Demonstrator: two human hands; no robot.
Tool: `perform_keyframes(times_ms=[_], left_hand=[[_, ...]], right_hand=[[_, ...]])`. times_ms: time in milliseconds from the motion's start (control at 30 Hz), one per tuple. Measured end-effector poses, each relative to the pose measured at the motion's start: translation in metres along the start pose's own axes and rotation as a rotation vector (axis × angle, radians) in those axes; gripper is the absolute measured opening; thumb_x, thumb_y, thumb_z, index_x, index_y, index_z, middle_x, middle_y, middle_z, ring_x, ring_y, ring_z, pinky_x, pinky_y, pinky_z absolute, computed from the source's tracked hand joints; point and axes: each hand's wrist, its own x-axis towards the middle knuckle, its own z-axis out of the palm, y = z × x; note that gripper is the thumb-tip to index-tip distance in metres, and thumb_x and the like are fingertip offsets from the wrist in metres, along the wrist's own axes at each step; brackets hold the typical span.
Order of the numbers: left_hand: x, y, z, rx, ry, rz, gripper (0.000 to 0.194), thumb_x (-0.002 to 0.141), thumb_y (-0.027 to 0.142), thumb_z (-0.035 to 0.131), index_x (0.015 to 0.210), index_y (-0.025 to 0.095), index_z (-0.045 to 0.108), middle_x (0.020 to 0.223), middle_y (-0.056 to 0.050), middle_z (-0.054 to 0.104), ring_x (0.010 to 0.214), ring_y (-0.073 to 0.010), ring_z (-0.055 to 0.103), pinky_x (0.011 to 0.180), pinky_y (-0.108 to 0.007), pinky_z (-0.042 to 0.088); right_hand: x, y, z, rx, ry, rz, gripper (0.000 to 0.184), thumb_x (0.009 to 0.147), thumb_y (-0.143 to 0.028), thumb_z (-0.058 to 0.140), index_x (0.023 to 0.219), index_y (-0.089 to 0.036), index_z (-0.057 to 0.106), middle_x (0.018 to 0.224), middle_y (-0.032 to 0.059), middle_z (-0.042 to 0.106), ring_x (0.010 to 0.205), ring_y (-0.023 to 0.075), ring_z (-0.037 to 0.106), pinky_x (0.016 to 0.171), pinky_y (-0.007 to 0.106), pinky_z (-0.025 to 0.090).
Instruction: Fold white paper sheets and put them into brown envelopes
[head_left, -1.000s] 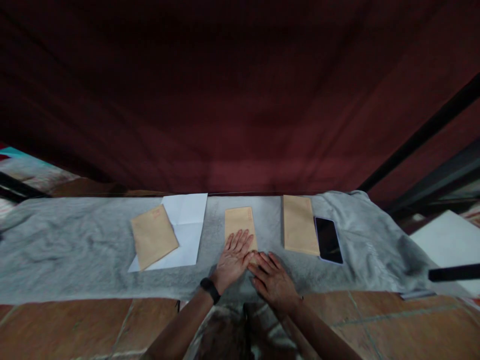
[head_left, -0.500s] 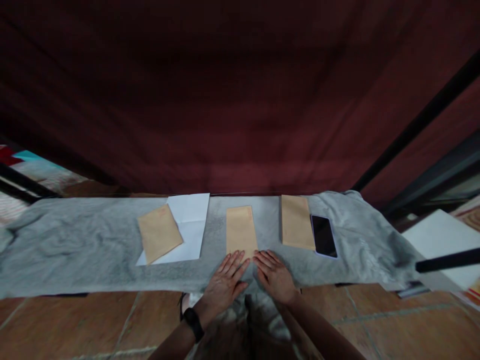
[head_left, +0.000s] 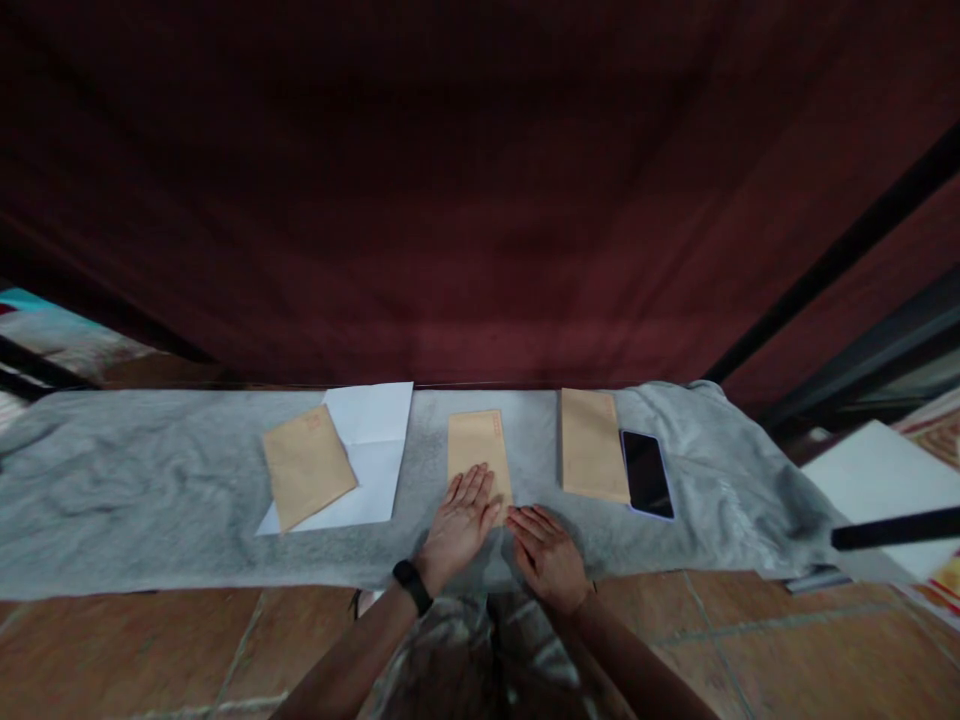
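Note:
A tan paper envelope with small red print near its top right corner lies upright in the middle of the grey cloth. My left hand rests flat across its lower half, fingers stretched out and covering part of it. At the envelope's lower right corner, my right hand lies with fingers extended, the fingertips touching or just beside the edge. Neither hand grasps anything. Another tan envelope lies tilted over white sheets of paper on the left.
Right of centre lies what looks like a stack of tan envelopes, touching a dark-screened phone. The grey cloth covers a narrow bench-like surface. A dark red curtain hangs behind, and black bars stand at the sides.
My left hand has slid forward from the envelope's bottom edge onto its lower half. My right hand has barely moved. The view has shifted slightly.

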Motion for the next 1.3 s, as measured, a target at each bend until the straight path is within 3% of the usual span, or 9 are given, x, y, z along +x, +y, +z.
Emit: perform_keyframes(times_ms=[200, 333, 467, 700, 867, 1033, 1167, 1300], left_hand=[[0.086, -0.017, 0.019, 0.004, -0.004, -0.106, 0.06, 0.107, 0.043, 0.026, 0.162, 0.018, 0.029, 0.163, -0.013, 0.041, 0.154, -0.0282, 0.032, 0.126, -0.055, 0.024], [0.109, -0.019, 0.023, 0.007, -0.014, -0.145, 0.059, 0.107, 0.043, 0.027, 0.161, 0.019, 0.032, 0.164, -0.012, 0.038, 0.155, -0.0288, 0.028, 0.127, -0.056, 0.019], [0.092, -0.013, 0.019, 0.008, -0.054, -0.104, 0.06, 0.107, 0.044, 0.029, 0.161, 0.019, 0.031, 0.166, -0.01, 0.034, 0.157, -0.0287, 0.024, 0.127, -0.056, 0.017], [0.003, 0.017, 0.003, 0.006, -0.032, 0.015, 0.059, 0.107, 0.039, 0.036, 0.162, 0.018, 0.028, 0.167, -0.009, 0.034, 0.157, -0.0243, 0.025, 0.129, -0.05, 0.02], [-0.035, 0.035, -0.005, 0.079, -0.054, -0.001, 0.055, 0.105, 0.033, 0.04, 0.159, 0.018, 0.036, 0.165, -0.009, 0.038, 0.154, -0.0249, 0.032, 0.126, -0.049, 0.028], [-0.035, 0.054, -0.007, 0.2, -0.091, -0.055, 0.049, 0.101, 0.017, 0.042, 0.149, 0.01, 0.05, 0.153, -0.017, 0.053, 0.145, -0.0283, 0.047, 0.116, -0.045, 0.042], [-0.016, 0.066, -0.013, 0.317, -0.142, -0.048, 0.048, 0.093, 0.001, 0.041, 0.137, 0.007, 0.059, 0.139, -0.021, 0.063, 0.129, -0.0289, 0.061, 0.104, -0.043, 0.052], [0.002, 0.073, -0.02, 0.38, -0.142, -0.019, 0.047, 0.089, -0.005, 0.04, 0.13, 0.005, 0.06, 0.122, -0.022, 0.067, 0.112, -0.0285, 0.067, 0.089, -0.041, 0.058]], right_hand=[[0.0, 0.0, -0.002, 0.046, 0.007, 0.0, 0.04, 0.097, -0.017, 0.047, 0.131, -0.02, 0.068, 0.136, 0.008, 0.069, 0.126, 0.0213, 0.064, 0.116, 0.044, 0.047], [0.0, 0.001, -0.004, 0.065, 0.0, 0.003, 0.041, 0.097, -0.018, 0.045, 0.132, -0.02, 0.067, 0.137, 0.0092, 0.069, 0.126, 0.0217, 0.065, 0.115, 0.045, 0.047], [0.001, 0.0, -0.005, 0.066, -0.011, 0.019, 0.04, 0.098, -0.018, 0.045, 0.13, -0.02, 0.069, 0.137, 0.0082, 0.069, 0.126, 0.0215, 0.065, 0.116, 0.045, 0.046], [0.001, 0.001, -0.004, 0.037, -0.051, 0.043, 0.043, 0.095, -0.016, 0.049, 0.133, -0.023, 0.069, 0.135, 0.0061, 0.07, 0.126, 0.0202, 0.063, 0.118, 0.043, 0.043], [0.005, -0.002, 0.002, -0.031, 0.063, 0.181, 0.042, 0.1, -0.02, 0.046, 0.138, -0.016, 0.063, 0.144, 0.0107, 0.063, 0.136, 0.0229, 0.055, 0.12, 0.045, 0.04], [0.012, -0.009, 0.017, -0.016, 0.156, 0.298, 0.044, 0.099, -0.015, 0.042, 0.136, -0.017, 0.065, 0.145, 0.0116, 0.061, 0.142, 0.0251, 0.049, 0.122, 0.049, 0.036], [0.017, -0.011, 0.031, 0.088, 0.213, 0.363, 0.045, 0.094, -0.011, 0.043, 0.13, -0.019, 0.069, 0.144, 0.0114, 0.061, 0.143, 0.0258, 0.045, 0.121, 0.05, 0.038], [0.026, -0.004, 0.046, 0.234, 0.27, 0.508, 0.042, 0.089, -0.009, 0.043, 0.115, -0.018, 0.075, 0.139, 0.0144, 0.063, 0.14, 0.0277, 0.048, 0.118, 0.051, 0.041]])
